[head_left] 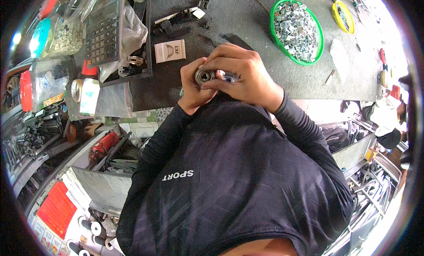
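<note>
Close in front of my chest, both hands are closed around a round metal part (pixel 204 76) with a ringed end and a dark hole in its middle. My left hand (pixel 191 89) wraps its left side and underside. From the right, my right hand (pixel 247 72) curls over it, with finger and thumb at its rim. A small shiny piece (pixel 228 78) shows between the right fingers and palm; its kind is hidden. The rest of the round part is out of sight behind my hands.
A white box (pixel 171 51) lies on the dark work mat (pixel 247 17). Farther right stand a green basket (pixel 271 35) of small metal pieces and a yellow basket (pixel 352 25). At left are a calculator (pixel 104 35), a dark tray (pixel 149 43) and lidded jars.
</note>
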The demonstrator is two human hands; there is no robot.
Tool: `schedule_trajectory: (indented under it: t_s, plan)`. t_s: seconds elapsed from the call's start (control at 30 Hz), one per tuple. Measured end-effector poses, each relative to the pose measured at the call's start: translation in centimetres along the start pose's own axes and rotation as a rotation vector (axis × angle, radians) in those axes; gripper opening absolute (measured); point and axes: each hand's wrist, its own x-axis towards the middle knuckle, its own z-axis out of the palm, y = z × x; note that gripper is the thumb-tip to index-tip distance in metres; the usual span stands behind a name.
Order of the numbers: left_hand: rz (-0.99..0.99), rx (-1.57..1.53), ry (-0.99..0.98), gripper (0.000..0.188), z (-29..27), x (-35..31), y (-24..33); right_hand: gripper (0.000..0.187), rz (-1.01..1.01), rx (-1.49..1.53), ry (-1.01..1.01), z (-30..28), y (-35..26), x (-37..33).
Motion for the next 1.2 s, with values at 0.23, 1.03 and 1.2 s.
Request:
schedule_trajectory:
  t_s: [0.23, 1.03, 1.2]
  plan:
    - [-0.049, -0.187, -0.019, 0.032, 0.4, -0.3, -1.1, 0.051, -0.070, 0.058, -0.243, -2.1, 1.2, 1.6]
    - [0.070, 0.029, 0.038, 0.030, -0.1, 0.1, 0.1, 0.034, -0.026, -0.053, 0.131, 2.2, 0.8, -0.8]
    - [-0.001, 0.007, -0.079, 0.035, -0.9, 0.3, -1.0, 0.034, -0.082, 0.096, -0.139, -0.5, 2.2, 0.8]
